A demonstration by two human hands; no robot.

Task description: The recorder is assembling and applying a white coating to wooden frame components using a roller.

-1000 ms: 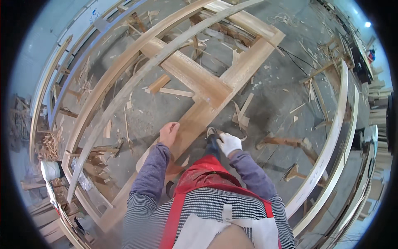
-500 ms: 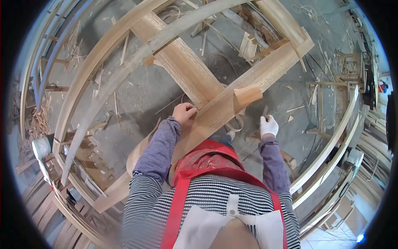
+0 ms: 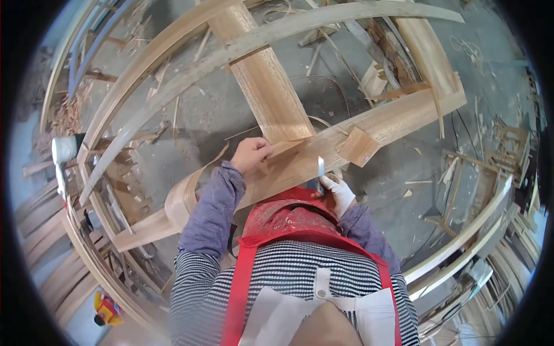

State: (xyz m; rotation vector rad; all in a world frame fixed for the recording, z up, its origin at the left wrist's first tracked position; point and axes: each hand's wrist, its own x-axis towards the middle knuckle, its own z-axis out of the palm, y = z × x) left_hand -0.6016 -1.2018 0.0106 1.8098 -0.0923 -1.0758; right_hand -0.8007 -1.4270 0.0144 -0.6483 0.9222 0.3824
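A wooden frame has a long rail (image 3: 412, 115) running across in front of me and a crosspiece (image 3: 268, 86) joining it from the far side. Thin wood veneer (image 3: 288, 167) lies along the rail, its left end curling loosely over. My bare left hand (image 3: 252, 154) is closed, fingertips pinching the veneer's far edge near the joint. My right hand (image 3: 337, 196), in a white glove with bare fingertips, grips a utility knife (image 3: 321, 173) close to my apron. The knife's blade points up and away, beside the near edge of the veneer. A loose veneer piece (image 3: 359, 147) rests on the rail to the right.
A long pale curved strip (image 3: 196, 81) crosses above the frame. Wood scraps and offcuts (image 3: 375, 81) litter the grey floor. Long boards (image 3: 461, 236) stand to the right, and stacked planks (image 3: 43, 254) lie at left. Another person (image 3: 107, 308) shows at the lower left.
My right hand has come in leftward from beside the frame to the rail's near edge, the knife now plainly visible. My left hand stays at the veneer. The whole view has turned slightly.
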